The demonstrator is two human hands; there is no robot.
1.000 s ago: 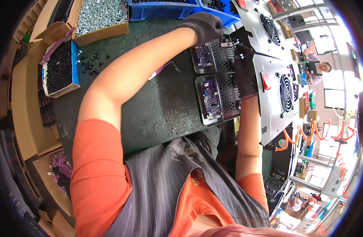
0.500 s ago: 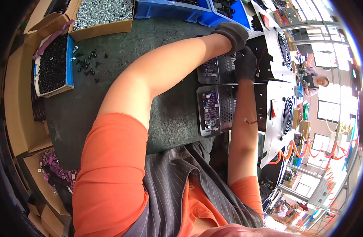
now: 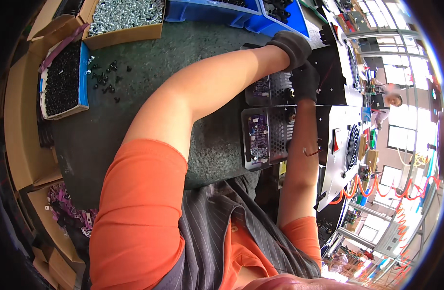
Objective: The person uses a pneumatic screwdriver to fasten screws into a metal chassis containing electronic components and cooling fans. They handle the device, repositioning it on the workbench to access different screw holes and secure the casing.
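Both my hands wear dark gloves and work close together over the far one of two metal housings at the right. My left hand [image 3: 292,48] reaches across from the left, above that housing's back end. Just nearer to me, my right hand [image 3: 306,83] is bent down at the inner side of its upright panel [image 3: 330,72]. The fingers of both hands are hidden or too dark to read, as is anything they hold. The near housing carries a purple circuit board [image 3: 258,137], a perforated plate [image 3: 280,128] and a side panel with a fan grille [image 3: 353,150].
Blue bins [image 3: 210,12] line the back of the dark table [image 3: 212,140]. At the left stand a carton of silvery fasteners [image 3: 125,17] and a box of black screws [image 3: 62,79], with loose black screws [image 3: 106,79] beside it. A coiled orange hose [image 3: 376,191] hangs at the right.
Both gloved hands have shifted slightly right and toward me, staying close together. The far housing's panel also appears a little further right. More of the perforated plate beside my right hand shows.
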